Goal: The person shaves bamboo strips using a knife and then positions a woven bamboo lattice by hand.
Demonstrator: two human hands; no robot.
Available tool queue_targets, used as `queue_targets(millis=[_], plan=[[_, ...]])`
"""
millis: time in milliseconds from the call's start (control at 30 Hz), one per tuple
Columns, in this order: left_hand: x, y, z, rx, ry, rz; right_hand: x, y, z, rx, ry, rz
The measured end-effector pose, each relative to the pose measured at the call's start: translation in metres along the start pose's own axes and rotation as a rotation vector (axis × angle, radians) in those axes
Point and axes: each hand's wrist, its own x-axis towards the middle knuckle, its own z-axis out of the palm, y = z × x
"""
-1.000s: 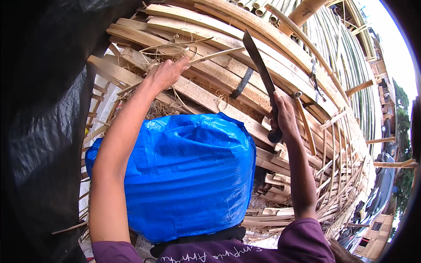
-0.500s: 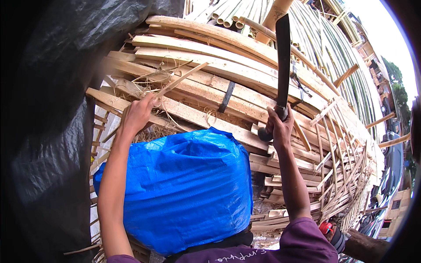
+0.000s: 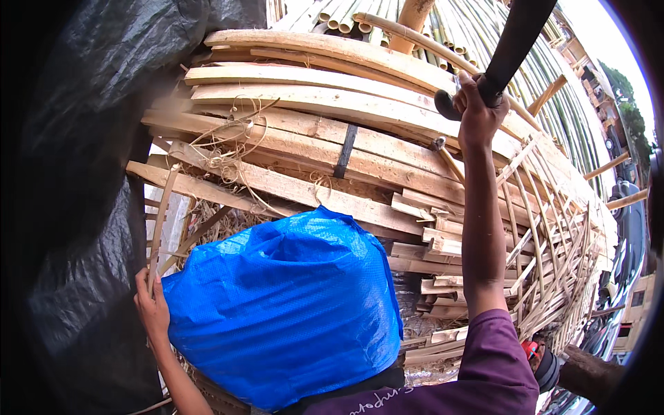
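Observation:
My left hand (image 3: 151, 301) is closed on the lower end of a narrow bamboo strip (image 3: 164, 216), which stands nearly upright left of the blue tarp sheet (image 3: 290, 304) over my lap. My right hand (image 3: 478, 114) grips a machete (image 3: 520, 45) by its dark handle, raised high at the upper right. The blade's far end runs out of the top of the picture. Thin curled shavings (image 3: 232, 142) lie on the stacked wooden planks (image 3: 290, 149) ahead of me.
A dark plastic sheet (image 3: 83, 228) hangs along the left. Split bamboo strips (image 3: 546, 263) pile up at the right, near short split pieces (image 3: 443, 242). A wood-handled tool (image 3: 449, 160) leans on the planks. Long bamboo poles (image 3: 526, 104) lie beyond.
My left hand has drawn back toward me and left with the strip, which has swung upright. My right hand has lifted the machete up and to the right.

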Motion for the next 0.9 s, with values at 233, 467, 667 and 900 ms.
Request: queue_targets(millis=[233, 467, 667, 900], plan=[[-0.009, -0.01, 0.033, 0.018, -0.001, 0.004, -0.069, 0.117, -0.036, -0.212, 0.073, 0.164], [-0.023, 0.009, 0.027, 0.018, 0.0, -0.032, -0.074, 0.123, -0.04, -0.185, -0.025, 0.164], [-0.029, 0.003, 0.036, 0.006, -0.036, -0.012, -0.043, 0.069, -0.033, -0.155, -0.079, 0.129], [-0.033, -0.003, 0.03, 0.106, -0.031, -0.041, -0.008, 0.004, -0.005, 0.087, -0.067, -0.024]])
